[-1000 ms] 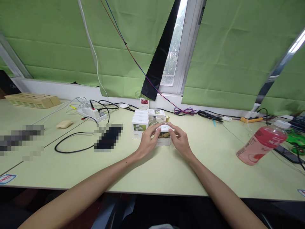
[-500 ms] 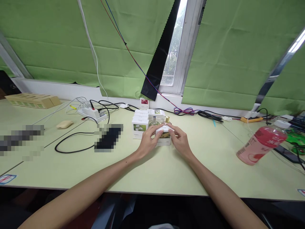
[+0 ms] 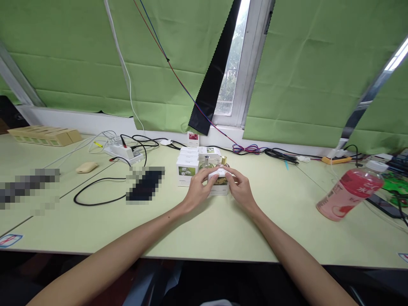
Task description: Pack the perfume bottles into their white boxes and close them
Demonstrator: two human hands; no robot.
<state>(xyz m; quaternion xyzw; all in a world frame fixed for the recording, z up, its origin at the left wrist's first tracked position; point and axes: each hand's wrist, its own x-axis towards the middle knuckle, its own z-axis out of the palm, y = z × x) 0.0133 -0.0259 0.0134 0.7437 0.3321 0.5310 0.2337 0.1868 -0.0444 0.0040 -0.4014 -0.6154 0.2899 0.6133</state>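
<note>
My left hand (image 3: 198, 189) and my right hand (image 3: 240, 188) meet on a small white carton (image 3: 218, 183) with a flower picture, standing on the pale green table (image 3: 204, 229). Fingers of both hands press on its top flap and sides. Just behind it stand two small glass bottles, one with a silver cap (image 3: 206, 160) and one with a gold cap (image 3: 224, 160). Several similar white cartons (image 3: 187, 167) are lined up to the left and behind.
A pink drink bottle (image 3: 349, 189) stands tilted at the right. Cables (image 3: 95, 189), a white power strip (image 3: 123, 151), a beige pebble-shaped object (image 3: 86, 166) and tan boxes (image 3: 44, 135) lie at the left. Green curtains and a window rise behind the table.
The fingers of both hands have shifted slightly on the carton's top. The carton and arms stay in place.
</note>
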